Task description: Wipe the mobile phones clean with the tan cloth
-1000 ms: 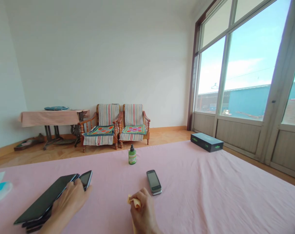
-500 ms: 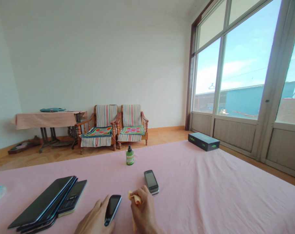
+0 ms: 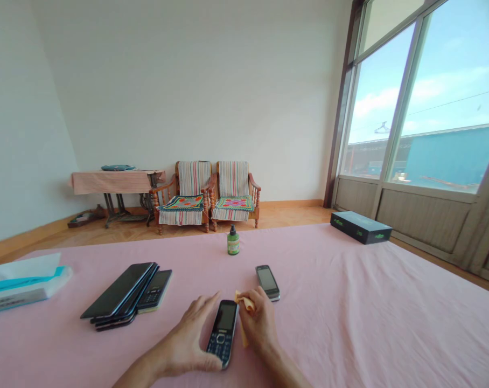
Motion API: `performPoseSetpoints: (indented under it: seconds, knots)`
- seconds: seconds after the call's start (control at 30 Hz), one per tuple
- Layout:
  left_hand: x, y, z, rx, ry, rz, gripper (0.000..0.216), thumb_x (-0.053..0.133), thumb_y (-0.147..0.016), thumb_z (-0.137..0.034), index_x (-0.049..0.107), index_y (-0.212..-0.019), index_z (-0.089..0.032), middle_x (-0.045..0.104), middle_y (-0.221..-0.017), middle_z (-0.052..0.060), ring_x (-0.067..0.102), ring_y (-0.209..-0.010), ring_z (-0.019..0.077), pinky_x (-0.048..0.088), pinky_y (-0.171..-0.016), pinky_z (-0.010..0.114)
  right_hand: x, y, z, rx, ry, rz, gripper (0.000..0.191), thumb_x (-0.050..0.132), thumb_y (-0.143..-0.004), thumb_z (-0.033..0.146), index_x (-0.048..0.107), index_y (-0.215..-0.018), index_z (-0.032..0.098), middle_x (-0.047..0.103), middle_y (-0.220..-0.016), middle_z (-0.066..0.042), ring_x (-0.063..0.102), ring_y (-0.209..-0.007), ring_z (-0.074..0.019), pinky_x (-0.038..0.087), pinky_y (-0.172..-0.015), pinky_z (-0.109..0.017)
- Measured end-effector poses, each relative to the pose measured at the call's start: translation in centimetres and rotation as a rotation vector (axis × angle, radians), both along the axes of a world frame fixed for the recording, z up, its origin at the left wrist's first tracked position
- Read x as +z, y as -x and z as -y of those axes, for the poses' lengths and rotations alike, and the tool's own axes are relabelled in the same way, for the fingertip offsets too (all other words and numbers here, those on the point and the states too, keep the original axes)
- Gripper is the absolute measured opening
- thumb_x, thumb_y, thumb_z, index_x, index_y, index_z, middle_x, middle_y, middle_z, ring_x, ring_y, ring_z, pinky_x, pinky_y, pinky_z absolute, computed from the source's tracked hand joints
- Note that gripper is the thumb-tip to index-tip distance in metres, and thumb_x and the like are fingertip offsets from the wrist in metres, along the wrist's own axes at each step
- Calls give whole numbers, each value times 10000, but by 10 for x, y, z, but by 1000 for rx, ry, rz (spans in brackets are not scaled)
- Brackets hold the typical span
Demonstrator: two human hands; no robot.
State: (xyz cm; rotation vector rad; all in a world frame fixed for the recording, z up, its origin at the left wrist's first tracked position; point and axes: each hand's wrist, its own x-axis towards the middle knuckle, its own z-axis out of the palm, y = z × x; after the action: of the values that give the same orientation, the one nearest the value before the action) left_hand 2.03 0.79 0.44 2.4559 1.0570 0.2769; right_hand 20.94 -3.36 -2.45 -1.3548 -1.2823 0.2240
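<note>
A dark keypad mobile phone (image 3: 223,331) lies face up on the pink cloth, its screen towards the far end. My left hand (image 3: 188,337) braces it from the left, thumb at the lower end and index finger stretched to the upper corner. Bunched in my closed right hand (image 3: 259,320) is a small yellow cloth (image 3: 244,304), which meets the phone's upper right edge. Just beyond the right hand sits another phone with a grey screen (image 3: 267,280), seemingly on top of a further one.
A stack of dark phones and tablets (image 3: 119,293) lies left, beside a keypad phone (image 3: 155,291). Further left is a tissue pack (image 3: 22,285). A green bottle (image 3: 233,242) stands at the far edge, a black box (image 3: 361,227) far right. Two chairs (image 3: 232,188) stand beyond.
My view has swung right-to-left, so things sit further right. The phone now lies flatter and shows its keypad; my left hand's fingers have spread along it. The cloth has come against its edge.
</note>
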Motion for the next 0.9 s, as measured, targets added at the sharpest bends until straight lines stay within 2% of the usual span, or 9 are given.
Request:
performPoseSetpoints:
  seconds: [0.07,0.17,0.33,0.4,0.5,0.6,0.73,0.9]
  knots:
    - [6,-1,-5,-26,46,-45,1277,820,-446,-550,152,-1462,-161,192,-1515,155,155,-1380,361,163,-1124,478,-1,-3,0,23,13,0,172,529,-761,112,679,-714,183,567,-700,-10,566,-648,-142,403,-604,-219]
    - [10,-7,-9,-110,84,-53,1320,800,-447,-581,84,-1469,-150,138,-1528,157,131,-1386,354,134,-1129,476,-1,-6,1,44,22,7,163,530,-762,134,682,-733,185,565,-705,-10,566,-655,-147,407,-614,-224]
    - [6,-15,-7,-205,47,-53,1351,809,-419,-555,42,-1472,-196,209,-1510,138,192,-1365,360,142,-1122,486,-1,-7,1,47,29,31,155,531,-758,155,682,-745,182,569,-710,-13,572,-657,-151,416,-617,-226]
    - [3,-16,-4,-194,13,-50,1341,804,-416,-557,59,-1472,-198,253,-1489,137,232,-1345,368,161,-1115,492,-2,-7,1,44,34,39,155,531,-759,160,684,-751,185,578,-720,-14,574,-660,-150,418,-618,-226]
    - [-1,-19,4,-95,-48,-44,1324,784,-422,-590,81,-1471,-192,325,-1438,154,282,-1307,388,192,-1090,524,-3,-7,0,41,44,46,153,531,-764,172,682,-742,184,580,-722,-17,575,-668,-154,418,-627,-233]
    - [-5,-18,11,1,-59,-67,1329,759,-426,-643,81,-1470,-177,301,-1443,182,254,-1313,416,180,-1077,559,-3,-8,1,48,56,51,156,526,-779,190,679,-753,181,578,-726,-21,574,-679,-157,421,-639,-241]
    - [-5,-10,9,-29,-38,-71,1337,741,-436,-691,91,-1467,-140,185,-1499,200,146,-1357,419,110,-1102,547,-4,-6,2,86,76,62,169,515,-786,179,682,-761,183,579,-724,-19,579,-669,-152,428,-625,-239]
    - [-6,-4,1,-81,-21,24,1315,747,-464,-676,68,-1469,-166,288,-1459,184,229,-1328,401,143,-1090,543,-14,-2,-4,164,107,89,181,526,-753,134,696,-722,190,597,-724,-24,593,-660,-148,447,-607,-231]
